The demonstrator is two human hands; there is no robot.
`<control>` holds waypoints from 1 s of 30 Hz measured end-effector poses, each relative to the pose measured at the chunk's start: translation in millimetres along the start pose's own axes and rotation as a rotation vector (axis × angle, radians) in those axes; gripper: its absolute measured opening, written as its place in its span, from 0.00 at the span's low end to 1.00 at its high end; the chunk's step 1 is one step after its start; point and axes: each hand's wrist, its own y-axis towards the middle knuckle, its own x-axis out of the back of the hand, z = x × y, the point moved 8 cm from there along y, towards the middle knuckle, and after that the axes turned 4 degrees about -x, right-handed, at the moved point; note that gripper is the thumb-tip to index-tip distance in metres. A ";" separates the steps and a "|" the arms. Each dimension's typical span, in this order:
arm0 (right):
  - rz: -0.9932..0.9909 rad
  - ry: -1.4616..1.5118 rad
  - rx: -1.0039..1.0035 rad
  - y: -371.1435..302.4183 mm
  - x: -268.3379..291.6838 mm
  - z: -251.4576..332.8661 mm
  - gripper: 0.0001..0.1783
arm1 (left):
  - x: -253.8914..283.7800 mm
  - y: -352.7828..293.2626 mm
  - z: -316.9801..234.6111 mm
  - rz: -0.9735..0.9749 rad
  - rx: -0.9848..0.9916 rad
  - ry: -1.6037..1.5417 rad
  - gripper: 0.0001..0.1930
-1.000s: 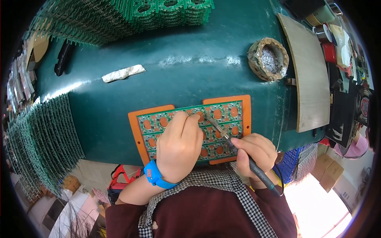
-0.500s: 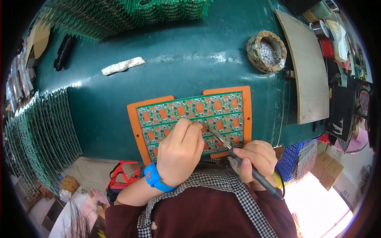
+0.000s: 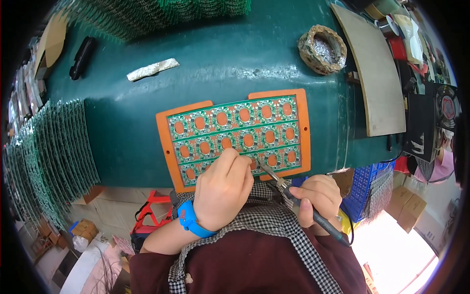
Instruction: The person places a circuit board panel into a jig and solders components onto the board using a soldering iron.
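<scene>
- The bench (image 3: pixel 128 134) has a dark green, glossy top that catches streaks of light.
- At its near edge lies an orange tray (image 3: pixel 302 110) with a green circuit-board panel (image 3: pixel 234 128) set in it, three rows of ringed cut-outs across; clock directions run from this panel.
- The left hand (image 3: pixel 223 188), at 6 o'clock, bends its fingers together over the panel's lowest row; whether they pinch anything is hidden.
- The right hand (image 3: pixel 320 198), at 4 o'clock, grips a soldering iron (image 3: pixel 320 223), its tip by the left fingertips.
- A rough, crusted bowl (image 3: pixel 323 50) sits between 1 and 2 o'clock, beside a wooden board (image 3: pixel 374 73) at 2.
- A pale strip (image 3: pixel 153 69) lies towards 10 o'clock, a black object (image 3: pixel 82 58) beyond.
- Green boards stand racked at 9 o'clock (image 3: pixel 54 159) and 11 o'clock (image 3: pixel 205 7).
- In the room, a blue crate (image 3: pixel 358 191) and cardboard boxes (image 3: pixel 406 208) stand at 4 o'clock; a red frame (image 3: pixel 147 210) shows towards 8.
</scene>
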 end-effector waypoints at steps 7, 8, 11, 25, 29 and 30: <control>-0.063 -0.020 0.007 -11.6 3.3 6.0 0.09 | 6.1 -0.9 1.1 0.032 0.003 -0.090 0.07; -0.086 -0.017 0.009 -13.3 5.4 6.5 0.09 | 9.6 -5.4 2.6 0.016 0.030 -0.056 0.07; -0.082 0.004 0.031 -10.2 -0.1 11.8 0.09 | 12.6 -16.1 3.8 -0.021 0.054 -0.030 0.07; -0.084 -0.002 -0.017 2.7 -10.6 4.1 0.09 | 22.0 -5.6 8.7 -0.081 0.044 0.051 0.09; -0.078 -0.015 -0.023 14.3 -19.0 -4.8 0.10 | 20.1 0.9 12.6 -0.137 -0.034 0.111 0.10; -0.077 -0.011 -0.024 15.6 -19.3 -5.4 0.10 | 18.7 2.1 11.7 -0.119 -0.062 0.125 0.11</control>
